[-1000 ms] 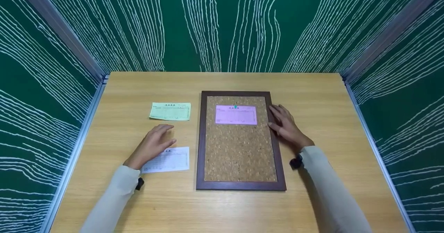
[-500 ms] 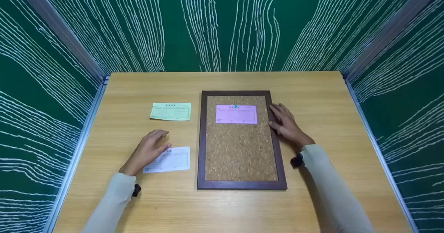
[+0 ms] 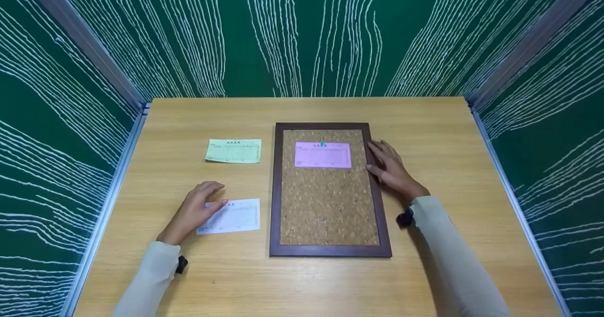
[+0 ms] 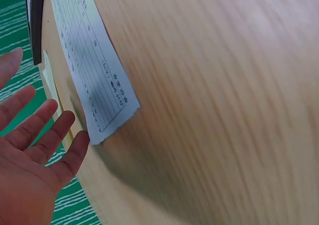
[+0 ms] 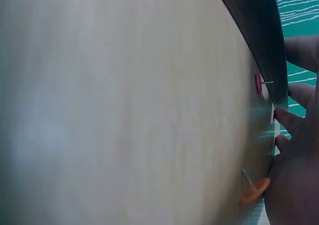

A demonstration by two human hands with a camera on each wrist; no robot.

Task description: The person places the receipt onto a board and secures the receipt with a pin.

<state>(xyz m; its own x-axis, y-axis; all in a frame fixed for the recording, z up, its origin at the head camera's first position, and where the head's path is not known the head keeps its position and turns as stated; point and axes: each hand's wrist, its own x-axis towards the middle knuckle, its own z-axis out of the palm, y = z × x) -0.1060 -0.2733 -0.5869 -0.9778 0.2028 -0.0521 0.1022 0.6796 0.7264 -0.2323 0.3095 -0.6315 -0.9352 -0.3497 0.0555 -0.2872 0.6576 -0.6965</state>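
Note:
My left hand [image 3: 191, 213] hovers with spread, relaxed fingers over the left part of a white printed slip [image 3: 241, 217]. In the left wrist view nothing is between its fingers [image 4: 42, 127]. A cork board [image 3: 325, 208] with a dark brown frame lies flat at mid-table. Near its top a pink slip [image 3: 322, 159] is held by a green pushpin [image 3: 322, 144]. My right hand [image 3: 394, 171] rests against the frame's right side, fingertips and thumb on the wood. Beside that hand, in the right wrist view, a pink thumbtack [image 5: 258, 84] and an orange thumbtack [image 5: 255, 191] lie on the table.
Behind the white slip, a green printed slip [image 3: 233, 152] lies left of the board. The wooden table [image 3: 424, 119] is bordered by dark green walls [image 3: 264, 34] with white wavy lines. Metal posts [image 3: 528, 48] stand at the back corners.
My left hand has drawn back toward the lower left, uncovering more of the white slip. The right hand stays at the frame, and the slips and board lie as before.

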